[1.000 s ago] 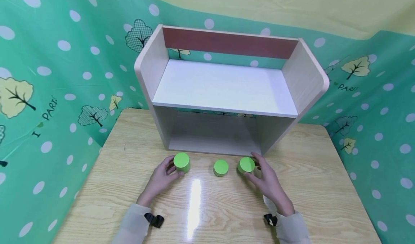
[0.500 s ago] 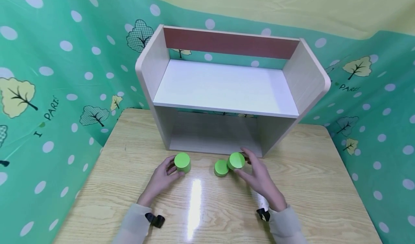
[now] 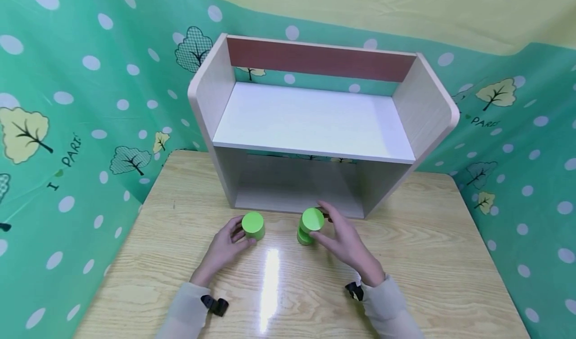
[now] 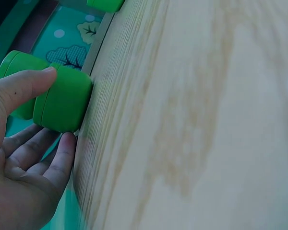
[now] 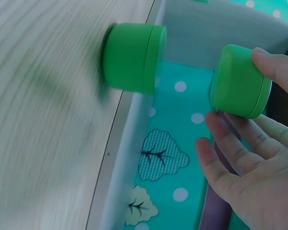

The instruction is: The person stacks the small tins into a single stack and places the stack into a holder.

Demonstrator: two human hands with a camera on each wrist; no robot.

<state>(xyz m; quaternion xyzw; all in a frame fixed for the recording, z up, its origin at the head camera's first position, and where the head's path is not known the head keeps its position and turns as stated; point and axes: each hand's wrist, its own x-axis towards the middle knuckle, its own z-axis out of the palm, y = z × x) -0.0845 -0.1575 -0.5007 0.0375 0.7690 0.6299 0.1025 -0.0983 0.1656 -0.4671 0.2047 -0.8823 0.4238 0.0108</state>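
My left hand (image 3: 228,244) rests around two stacked green round lidded containers. In the left wrist view its thumb lies across them, with fingers on the opposite side. The lower container (image 4: 67,100) stands on the table and the upper container (image 4: 19,67) sits on it. Further right, my right hand (image 3: 344,241) pinches another green round lidded container (image 3: 312,220) between thumb and fingers, raised off the table. Below it stands a like green container (image 3: 304,238), partly hidden in the head view. The right wrist view shows a gap between the held container and the standing container (image 5: 129,57).
A two-tier pale wooden shelf (image 3: 310,121) with a reddish-brown back strip stands just behind the containers. All of it is on a light wood-grain table (image 3: 180,199). A green dotted curtain (image 3: 90,104) hangs around the back and sides.
My right hand has lifted its container and carried it left, from beside the single standing container to above it. The left hand and its stack stay in place.
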